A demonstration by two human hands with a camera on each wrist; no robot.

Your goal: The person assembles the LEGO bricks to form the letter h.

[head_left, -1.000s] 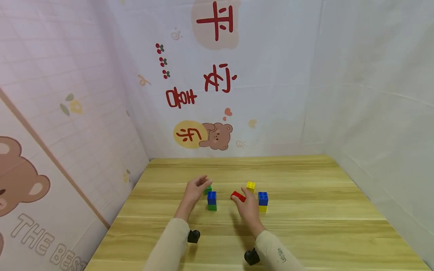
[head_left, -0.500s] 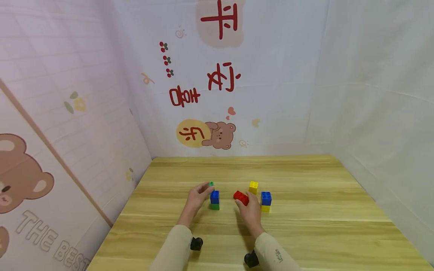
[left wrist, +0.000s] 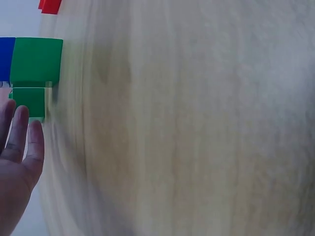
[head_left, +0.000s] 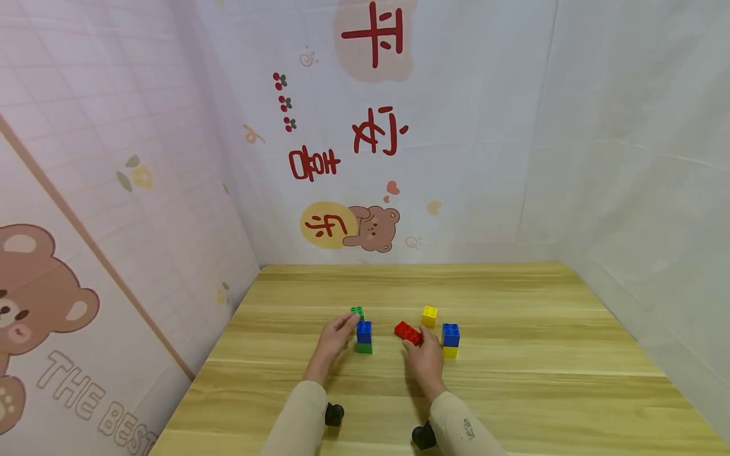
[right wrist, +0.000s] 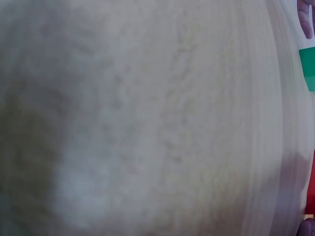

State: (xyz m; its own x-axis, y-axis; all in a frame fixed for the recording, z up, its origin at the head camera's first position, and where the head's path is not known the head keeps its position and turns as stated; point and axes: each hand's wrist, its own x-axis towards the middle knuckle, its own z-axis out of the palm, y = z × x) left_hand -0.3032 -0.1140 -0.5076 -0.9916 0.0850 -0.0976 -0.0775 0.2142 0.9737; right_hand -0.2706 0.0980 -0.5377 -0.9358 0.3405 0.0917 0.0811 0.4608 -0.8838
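Observation:
My left hand (head_left: 333, 339) is at a small green brick (head_left: 357, 311), its thumb and forefinger at the brick's near side. In the left wrist view, the other fingers (left wrist: 19, 132) stretch out beside that green brick (left wrist: 29, 102). A blue brick (head_left: 364, 330) sits on another green brick (head_left: 364, 348) just in front of it. My right hand (head_left: 426, 364) pinches the near end of a long red brick (head_left: 408, 333), which lies slantwise between the two groups. In the right wrist view, only the edge of the red brick (right wrist: 311, 191) shows.
Right of my right hand stands a stack of a blue brick (head_left: 450, 334) on a yellow brick (head_left: 450, 352). A single yellow brick (head_left: 430, 316) sits behind the right hand. The wooden table (head_left: 542, 392) meets a printed cloth (head_left: 479, 190) at its back and sides.
My left hand has come down from above the green brick to its near side. The right hand has drawn slightly toward me, and the red brick has turned a little. The head view has shifted slightly.

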